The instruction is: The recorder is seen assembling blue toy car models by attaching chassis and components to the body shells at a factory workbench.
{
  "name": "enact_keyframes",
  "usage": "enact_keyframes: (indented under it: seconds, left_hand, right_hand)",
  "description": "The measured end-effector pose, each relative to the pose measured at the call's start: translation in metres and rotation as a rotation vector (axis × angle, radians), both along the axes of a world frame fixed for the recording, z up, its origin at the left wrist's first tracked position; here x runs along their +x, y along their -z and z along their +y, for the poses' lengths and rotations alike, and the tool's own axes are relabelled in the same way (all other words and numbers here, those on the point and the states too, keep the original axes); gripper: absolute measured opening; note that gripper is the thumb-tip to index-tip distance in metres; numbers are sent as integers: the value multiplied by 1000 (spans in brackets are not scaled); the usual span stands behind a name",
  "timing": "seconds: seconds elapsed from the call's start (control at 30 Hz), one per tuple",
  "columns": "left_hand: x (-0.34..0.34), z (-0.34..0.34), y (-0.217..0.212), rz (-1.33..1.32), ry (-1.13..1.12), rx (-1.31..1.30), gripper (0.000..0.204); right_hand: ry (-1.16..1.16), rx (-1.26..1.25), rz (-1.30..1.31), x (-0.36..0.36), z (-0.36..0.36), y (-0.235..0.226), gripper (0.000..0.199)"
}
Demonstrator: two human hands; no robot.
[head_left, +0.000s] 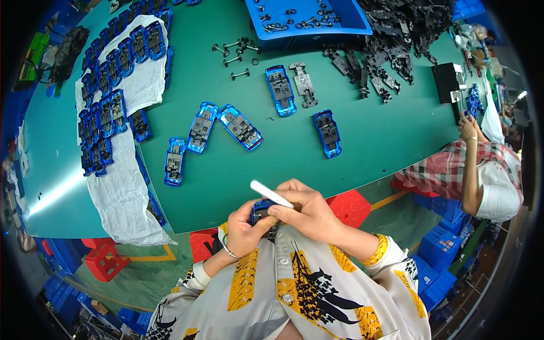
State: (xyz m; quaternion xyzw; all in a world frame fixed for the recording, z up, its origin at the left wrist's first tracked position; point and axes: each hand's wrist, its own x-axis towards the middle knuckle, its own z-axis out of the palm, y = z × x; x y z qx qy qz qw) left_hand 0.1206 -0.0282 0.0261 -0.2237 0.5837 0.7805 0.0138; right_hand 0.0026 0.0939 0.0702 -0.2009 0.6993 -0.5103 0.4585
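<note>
Close to my body, at the table's near edge, my left hand [245,229] is closed around a blue toy car [259,209] with a black underside. Most of that car is hidden by my fingers. My right hand [314,214] grips a white pen-like stick [268,193] that slants up to the left, and its fingers also reach the car. Beyond my hands lie more blue toy cars, black undersides up: one [174,162] at the left, a tilted one [241,127] and another [327,134] at the right. A loose grey chassis plate [303,85] rests beside a car [280,90].
Rows of blue cars lie on white paper [141,85] at the left. A blue bin [311,42] holds wheel axles, with loose axles [240,74] nearby. Black chassis parts [391,45] are heaped far right. A co-worker [476,170] sits at the right; red stools [348,208] stand below.
</note>
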Motion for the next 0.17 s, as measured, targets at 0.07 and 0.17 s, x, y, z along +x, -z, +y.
enact_keyframes:
  seconds: [0.07,0.17]
  left_hand:
    - [3,1,1,-2,-10,8,26]
    - [10,2,6,-4,-2,40,28]
  right_hand:
    - [69,17,-212,2,-3,4,26]
    - [202,14,-507,13,0,18,24]
